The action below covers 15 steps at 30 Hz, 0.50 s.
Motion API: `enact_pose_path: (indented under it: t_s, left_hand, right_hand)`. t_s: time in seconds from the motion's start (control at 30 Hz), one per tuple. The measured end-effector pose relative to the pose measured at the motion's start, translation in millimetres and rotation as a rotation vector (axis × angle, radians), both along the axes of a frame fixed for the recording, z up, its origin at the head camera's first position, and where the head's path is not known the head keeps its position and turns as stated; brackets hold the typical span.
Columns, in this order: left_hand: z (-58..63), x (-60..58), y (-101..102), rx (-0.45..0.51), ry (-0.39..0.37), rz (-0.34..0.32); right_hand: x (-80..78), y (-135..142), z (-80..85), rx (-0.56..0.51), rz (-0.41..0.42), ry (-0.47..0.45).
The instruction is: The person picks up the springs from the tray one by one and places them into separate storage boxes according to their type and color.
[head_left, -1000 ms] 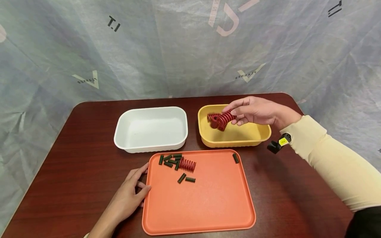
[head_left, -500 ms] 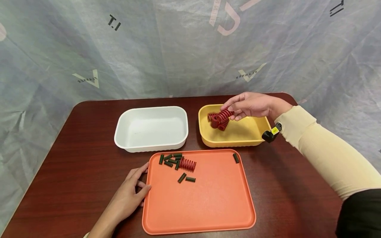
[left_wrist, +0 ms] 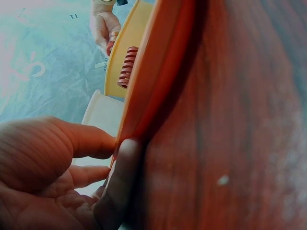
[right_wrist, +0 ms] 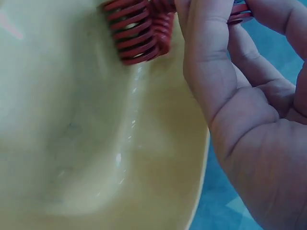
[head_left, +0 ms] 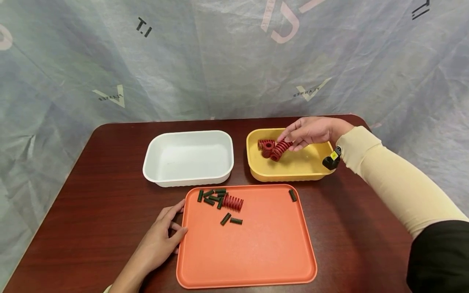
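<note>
My right hand (head_left: 311,131) is over the yellow bin (head_left: 293,177), pinching a red coil spring (head_left: 284,146) between thumb and fingers. Part of that spring shows past the fingers in the right wrist view. Close beneath it, other red springs (head_left: 268,149) lie in the bin's left end. At the left edge of the orange tray (head_left: 253,252), my left hand (head_left: 157,240) grips the rim, as the left wrist view shows with its fingers (left_wrist: 93,141) at the edge. On the tray, a large red spring (head_left: 233,202) lies against a cluster of small dark green springs (head_left: 209,201).
A white bin (head_left: 188,181) stands left of the yellow one, both behind the tray on a dark wooden table (head_left: 91,211). One green spring (head_left: 292,195) lies in the tray's far right corner. A grey printed sheet (head_left: 220,61) hangs behind the table.
My right hand has shifted slightly and lowered the held red spring toward the others in the yellow bin. The left hand stays on the tray rim. The head view has turned slightly.
</note>
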State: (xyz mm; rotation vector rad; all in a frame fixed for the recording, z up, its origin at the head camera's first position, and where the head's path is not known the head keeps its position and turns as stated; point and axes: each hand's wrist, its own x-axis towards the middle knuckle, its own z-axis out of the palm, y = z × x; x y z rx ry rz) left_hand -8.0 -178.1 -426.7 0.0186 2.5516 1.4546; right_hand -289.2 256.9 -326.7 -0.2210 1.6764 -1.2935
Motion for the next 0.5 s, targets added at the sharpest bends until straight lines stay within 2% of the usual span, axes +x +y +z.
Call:
enact_pose_path:
  t_s: [0.17, 0.5]
  left_hand:
    - [0.4, 0.4, 0.0, -0.003, 0.008, 0.003]
    - [-0.2, 1.3, 0.1, -0.002, 0.019, 0.006]
  right_hand:
    - [-1.7, 1.0, -7.2, 0.069, 0.017, 0.006]
    - [-0.2, -0.9, -16.8, 0.151, 0.086, -0.045]
